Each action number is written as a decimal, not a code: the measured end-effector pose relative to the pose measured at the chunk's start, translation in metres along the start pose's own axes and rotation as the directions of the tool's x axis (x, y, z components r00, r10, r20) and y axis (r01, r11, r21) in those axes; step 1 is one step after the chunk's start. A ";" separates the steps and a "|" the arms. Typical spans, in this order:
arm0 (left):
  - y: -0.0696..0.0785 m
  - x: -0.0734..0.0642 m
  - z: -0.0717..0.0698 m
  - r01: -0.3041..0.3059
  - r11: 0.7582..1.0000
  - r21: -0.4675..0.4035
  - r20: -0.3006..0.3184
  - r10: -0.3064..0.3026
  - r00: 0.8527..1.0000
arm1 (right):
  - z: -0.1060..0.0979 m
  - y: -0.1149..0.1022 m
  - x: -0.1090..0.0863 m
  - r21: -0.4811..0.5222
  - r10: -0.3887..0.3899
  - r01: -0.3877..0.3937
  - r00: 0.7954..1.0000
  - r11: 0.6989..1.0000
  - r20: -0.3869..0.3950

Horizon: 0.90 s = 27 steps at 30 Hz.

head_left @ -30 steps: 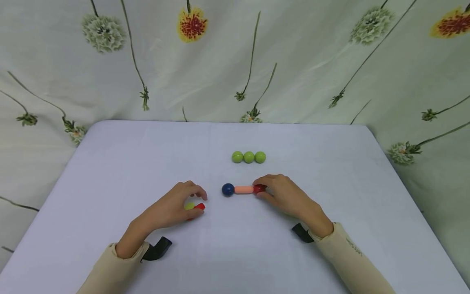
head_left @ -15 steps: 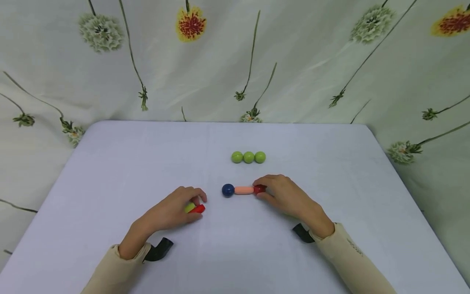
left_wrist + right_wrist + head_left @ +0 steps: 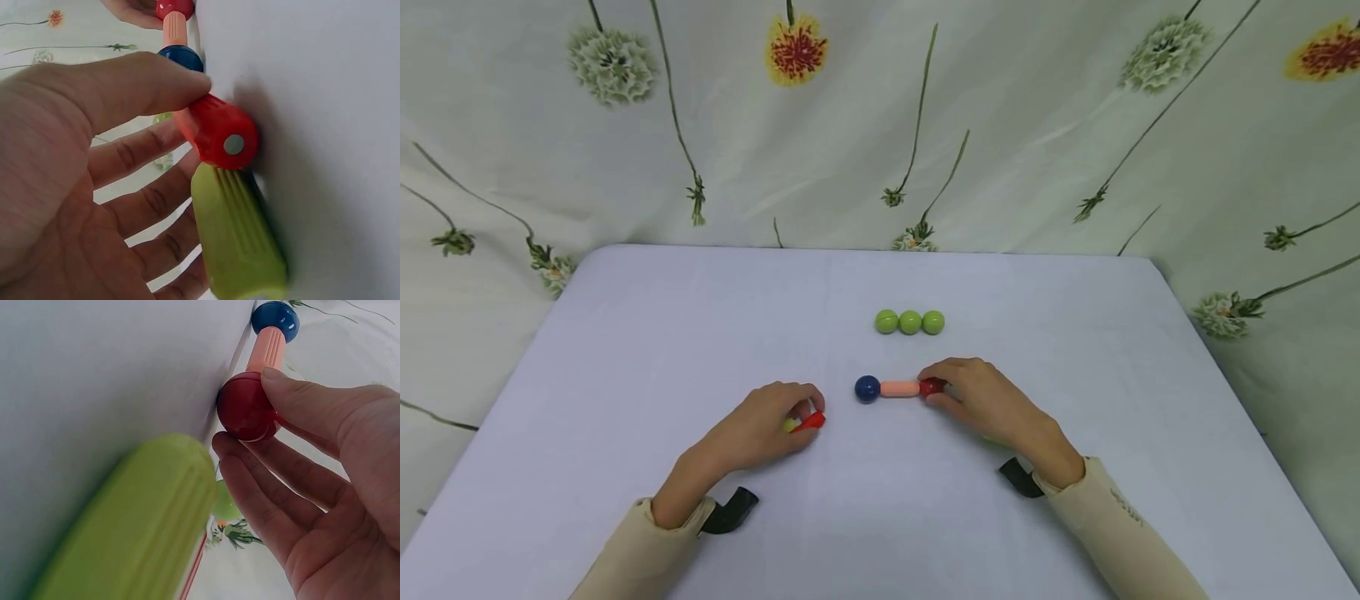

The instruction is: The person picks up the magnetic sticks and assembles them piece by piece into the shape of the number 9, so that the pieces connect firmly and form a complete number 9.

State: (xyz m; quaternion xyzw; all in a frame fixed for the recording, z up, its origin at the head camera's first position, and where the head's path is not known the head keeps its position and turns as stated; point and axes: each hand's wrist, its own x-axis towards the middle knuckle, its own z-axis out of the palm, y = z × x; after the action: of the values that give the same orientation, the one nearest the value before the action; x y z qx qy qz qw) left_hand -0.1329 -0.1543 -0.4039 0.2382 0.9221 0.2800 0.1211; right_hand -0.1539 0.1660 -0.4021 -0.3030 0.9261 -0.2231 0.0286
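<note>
1. The left hand [image 3: 766, 427] holds a red rod [image 3: 810, 422] in a narrow pinch, thumb on one side and forefinger on the other; the rod's end pokes out past the thumb tip.
2. Set into the end of that rod facing the wrist camera is a round grey disc [image 3: 234, 144].
3. A yellow-green rod [image 3: 240, 234] lies within the curve of the left hand, in front of its lower fingers in the left wrist view and just beside the red rod; whether the two touch, I cannot tell.
4. The right hand [image 3: 988, 400] pinches a dark red ball [image 3: 931, 387] between thumb and fingers.
5. Running from that ball toward the left hand is a peach rod [image 3: 899, 389], joined end to end with it; a dark blue ball [image 3: 867, 389] sits at the far end, between the two hands and apart from the left one.
6. Under the right hand, on the wrist side, lies a green rod [image 3: 134, 522], mostly hidden from the head view.
7. Beyond the right hand, three green balls [image 3: 910, 322] stand in a row, side by side.
8. The pale table [image 3: 700, 317] under both hands bears these pieces; farther off hangs a flower-printed cloth [image 3: 1037, 100].
</note>
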 end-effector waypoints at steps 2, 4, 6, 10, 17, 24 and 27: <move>0.001 0.001 0.002 0.004 1.000 -0.006 -0.018 -0.004 1.000 | 0.000 0.000 0.000 0.003 -0.003 0.003 1.000 1.000 -0.001; 0.001 0.001 0.004 -0.008 1.000 -0.012 -0.037 0.008 0.999 | 0.000 0.000 0.000 0.004 -0.006 0.006 1.000 1.000 -0.003; 0.002 0.002 0.006 -0.025 0.999 -0.021 -0.058 0.023 0.998 | 0.000 0.001 0.000 0.005 -0.008 0.008 1.000 1.000 -0.005; 0.003 0.004 0.011 -0.051 0.997 -0.052 -0.092 0.046 0.995 | 0.000 0.001 -0.001 0.006 -0.016 0.016 1.000 1.000 -0.012; 0.009 0.006 0.014 -0.069 0.992 -0.101 -0.111 0.057 0.992 | 0.002 0.002 0.000 0.005 -0.021 0.021 1.000 1.000 -0.018; 0.015 0.007 0.018 -0.087 0.987 -0.132 -0.122 0.071 0.990 | 0.001 0.002 -0.001 0.000 -0.026 0.026 1.000 1.000 -0.014; 0.018 0.007 0.020 -0.092 0.986 -0.142 -0.119 0.075 0.990 | 0.000 0.001 -0.001 -0.011 -0.025 0.025 1.000 1.000 -0.011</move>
State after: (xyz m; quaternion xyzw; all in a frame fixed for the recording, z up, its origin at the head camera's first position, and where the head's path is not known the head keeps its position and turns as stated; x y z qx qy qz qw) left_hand -0.1251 -0.1285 -0.4103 0.2509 0.8934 0.3651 0.0741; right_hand -0.1539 0.1672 -0.4029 -0.3135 0.9236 -0.2199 0.0191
